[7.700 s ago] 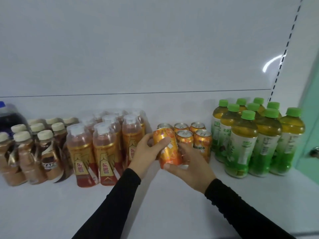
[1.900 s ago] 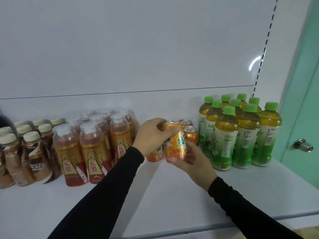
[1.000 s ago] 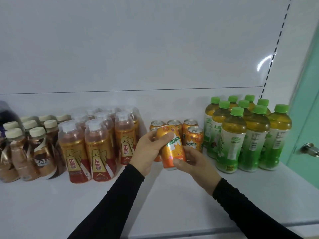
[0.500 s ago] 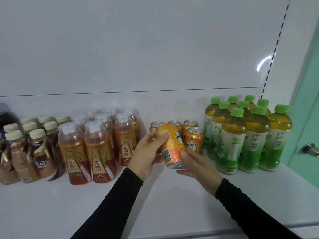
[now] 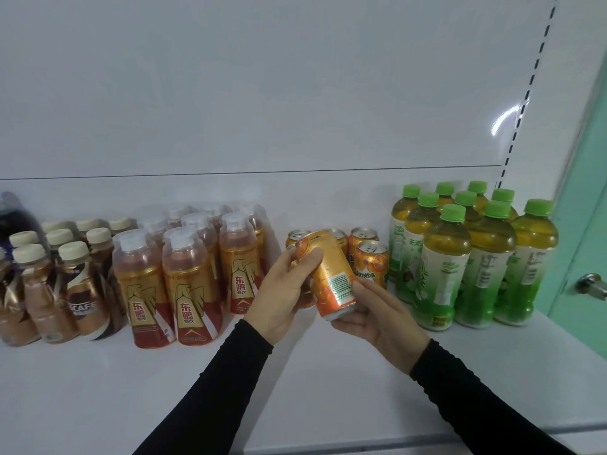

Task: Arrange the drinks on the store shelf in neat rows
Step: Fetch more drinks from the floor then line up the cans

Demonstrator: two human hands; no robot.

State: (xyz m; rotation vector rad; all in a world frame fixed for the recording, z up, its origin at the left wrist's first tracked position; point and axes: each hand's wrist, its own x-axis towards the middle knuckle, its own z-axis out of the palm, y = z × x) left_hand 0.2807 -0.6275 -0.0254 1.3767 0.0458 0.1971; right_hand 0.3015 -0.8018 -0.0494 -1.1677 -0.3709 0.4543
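An orange Mirinda can is held tilted above the white shelf, its barcode facing me. My left hand grips its upper part, thumb across the top. My right hand cups its bottom from below and the right. Behind it stand several more orange cans, partly hidden by the held can and my left hand.
Green-capped tea bottles stand in rows to the right. Red-gold bottles and brown coffee bottles stand to the left. A green door with a metal knob is at far right. The shelf's front edge runs below my forearms.
The can has been turned in my hands, so the barcode now faces me instead of the Mirinda logo. Both hands stay in about the same place.
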